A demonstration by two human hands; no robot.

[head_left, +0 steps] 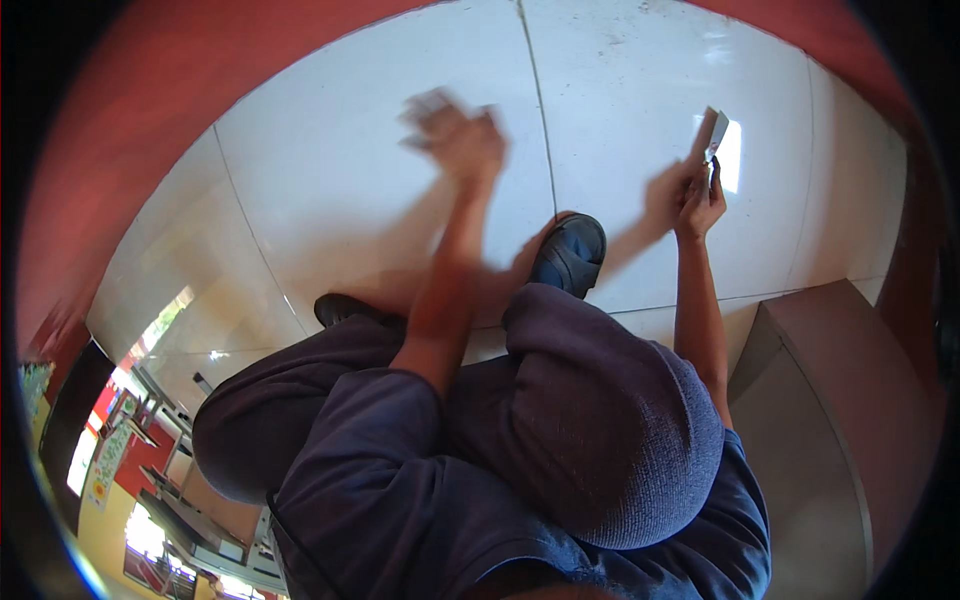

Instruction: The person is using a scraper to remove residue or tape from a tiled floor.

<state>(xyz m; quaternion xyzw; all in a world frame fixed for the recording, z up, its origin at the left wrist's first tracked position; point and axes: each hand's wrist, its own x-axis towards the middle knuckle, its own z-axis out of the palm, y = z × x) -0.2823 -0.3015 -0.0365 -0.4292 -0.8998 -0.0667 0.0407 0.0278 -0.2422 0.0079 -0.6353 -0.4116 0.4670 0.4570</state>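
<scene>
My left hand is raised over the white tiled floor, its fingers spread and blurred, with nothing visible in it. My right hand, farther right, grips a small flat tool with a pale, shiny face, perhaps a scraper, pointing away from me; its exact kind is unclear. A dark shoe rests on the tiles between my forearms, below a dark-clothed bent knee.
A red wall curves along the far and left edges of the floor. At the right stands a boxy grey and maroon structure. The lower left shows furniture and bright openings, too small to make out well.
</scene>
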